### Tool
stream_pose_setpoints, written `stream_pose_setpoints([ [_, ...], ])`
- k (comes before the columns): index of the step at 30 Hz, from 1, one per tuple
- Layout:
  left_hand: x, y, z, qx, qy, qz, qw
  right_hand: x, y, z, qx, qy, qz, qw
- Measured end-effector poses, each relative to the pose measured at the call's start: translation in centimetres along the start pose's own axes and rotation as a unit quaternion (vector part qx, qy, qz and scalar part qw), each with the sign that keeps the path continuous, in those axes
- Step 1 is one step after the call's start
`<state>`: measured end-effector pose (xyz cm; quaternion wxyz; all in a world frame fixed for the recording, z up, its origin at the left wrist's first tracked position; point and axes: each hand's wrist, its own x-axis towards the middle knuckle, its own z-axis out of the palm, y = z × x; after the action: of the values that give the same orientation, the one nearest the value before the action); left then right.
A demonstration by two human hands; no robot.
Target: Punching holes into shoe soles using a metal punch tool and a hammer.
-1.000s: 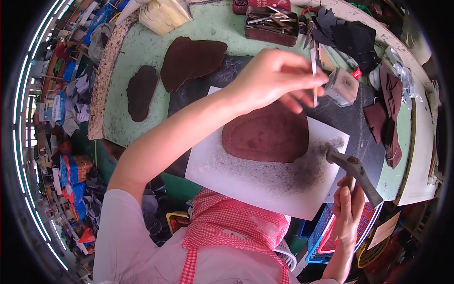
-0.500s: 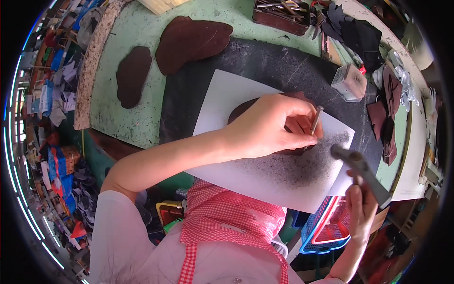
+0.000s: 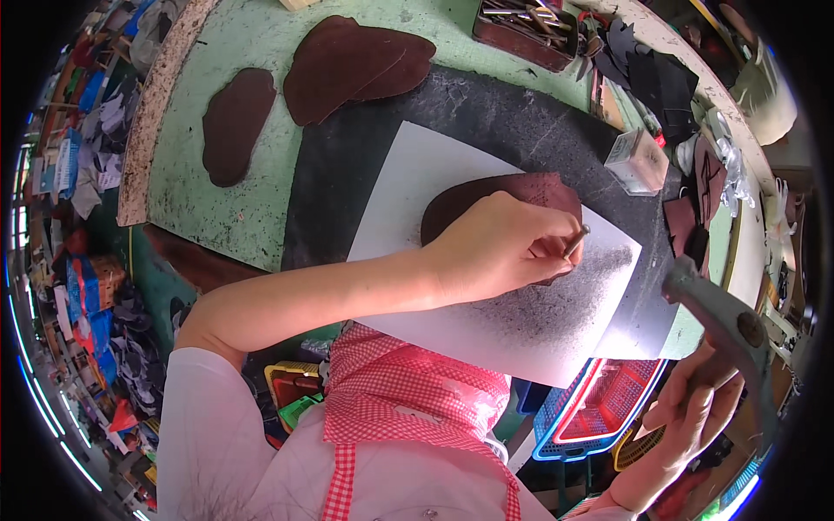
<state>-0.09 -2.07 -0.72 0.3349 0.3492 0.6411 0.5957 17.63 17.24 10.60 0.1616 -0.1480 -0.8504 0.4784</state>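
Note:
My left hand reaches across the work surface, its fingers pinched round a slim metal punch. Beneath that hand lies a dark brown leather piece, partly covered by my fingers, with rows of small holes or marks near its upper right. Under the leather is a white sheet, strewn with dark specks to the right and below. Off to the right, my right hand grips a hammer, whose head is raised apart from the punch. The punch's tip is hidden by my fingers.
A black mat underlies the sheet on a green table. More brown leather pieces lie at the far left. A tin of metal tools and a clear box stand at the far right. Plastic baskets sit below the table edge.
The hammer has swung away from the punch, to the right and a little nearer the camera. My left hand keeps its pinch; the punch leans more. The whole view has shifted slightly.

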Motion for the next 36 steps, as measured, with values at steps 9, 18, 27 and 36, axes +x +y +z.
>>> stream_pose_setpoints([
  [9,-0.5,-0.2,0.9,0.266,0.071,0.187,0.943,-1.5,2.3,0.2,-0.204,-0.07,-0.046,0.975],
  [18,-0.3,-0.5,-0.3,0.06,0.017,0.03,0.998,0.4,0.2,2.1,0.05,-0.042,0.03,0.997],
  [27,-0.5,0.0,-1.0,0.162,-0.004,0.055,0.985,0.3,0.5,2.3,0.039,-0.144,0.09,0.985],
  [36,-0.8,-0.1,-0.7,0.288,0.017,0.176,0.941,0.3,-0.8,2.2,-0.076,-0.104,0.089,0.988],
])
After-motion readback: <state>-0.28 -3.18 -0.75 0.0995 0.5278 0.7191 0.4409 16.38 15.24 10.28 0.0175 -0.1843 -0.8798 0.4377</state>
